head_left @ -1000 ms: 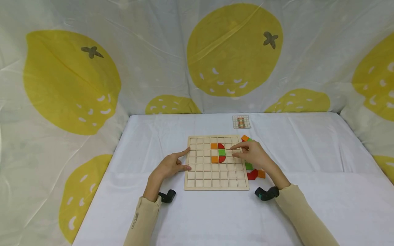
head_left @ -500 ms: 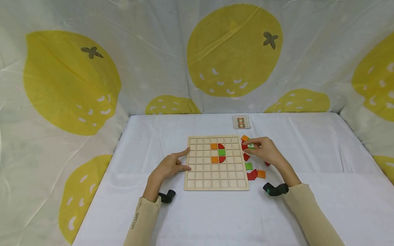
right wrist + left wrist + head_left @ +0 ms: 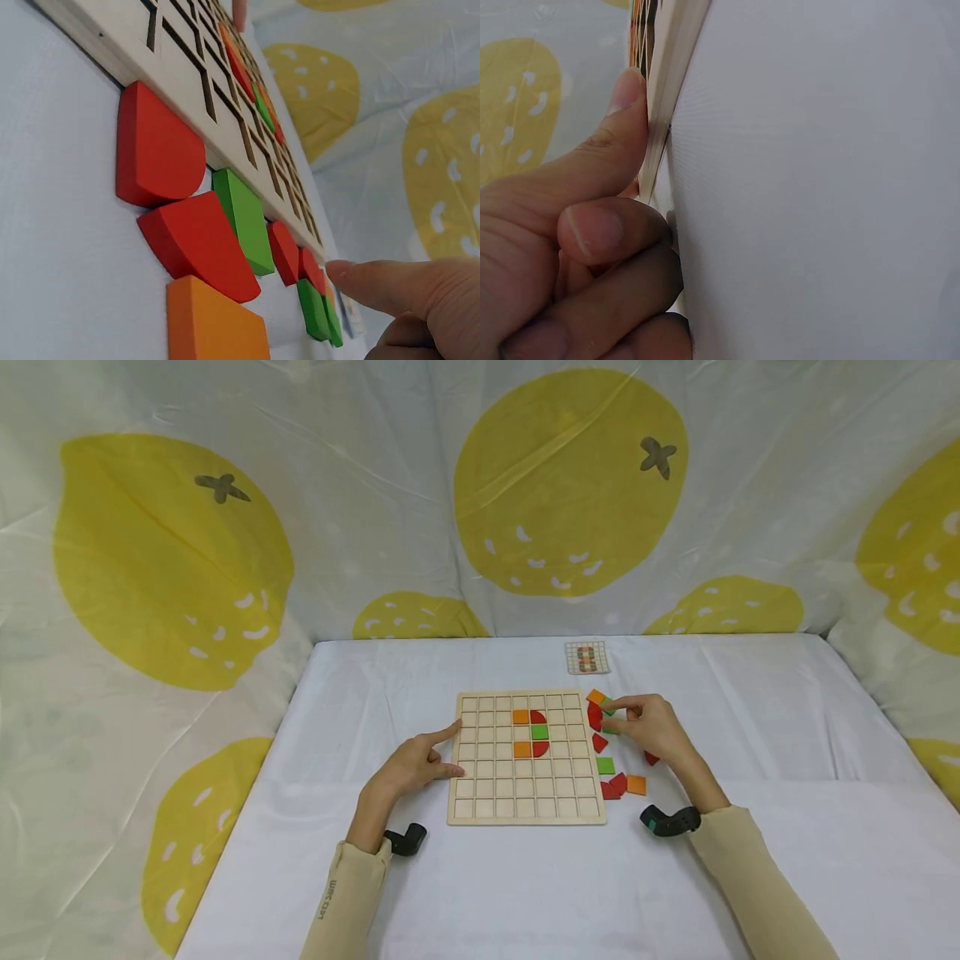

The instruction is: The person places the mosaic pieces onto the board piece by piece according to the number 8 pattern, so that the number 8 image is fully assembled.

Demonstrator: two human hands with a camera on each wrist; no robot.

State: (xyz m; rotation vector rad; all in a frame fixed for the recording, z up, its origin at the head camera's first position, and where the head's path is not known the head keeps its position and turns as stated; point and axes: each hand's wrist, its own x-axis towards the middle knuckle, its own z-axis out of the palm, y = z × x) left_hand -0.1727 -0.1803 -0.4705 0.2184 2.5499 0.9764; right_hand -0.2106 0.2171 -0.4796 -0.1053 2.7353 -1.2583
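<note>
A wooden grid board (image 3: 527, 821) lies flat on the table. In its cells sit two orange squares (image 3: 521, 717), a green square (image 3: 540, 732) and two red quarter-round pieces (image 3: 540, 749). At the board's left edge, my left hand (image 3: 408, 766) rests a straight index finger and thumb, spread apart; the left wrist view shows its other fingers curled. My right hand (image 3: 652, 728) is beyond the right edge, over loose red pieces (image 3: 595, 716) and a green block (image 3: 313, 309). Its index finger and thumb point left with a gap between them, and no piece shows there.
Along the board's right side lie a loose green square (image 3: 605, 766), an orange square (image 3: 636, 785) and several red pieces (image 3: 157, 150). A small pattern card (image 3: 587, 657) lies behind the board. Lemon-print cloth (image 3: 405, 527) hangs around the table.
My right hand has moved right, from over the board to the loose pieces beside it, then stays nearly still there. The left hand holds its place at the edge.
</note>
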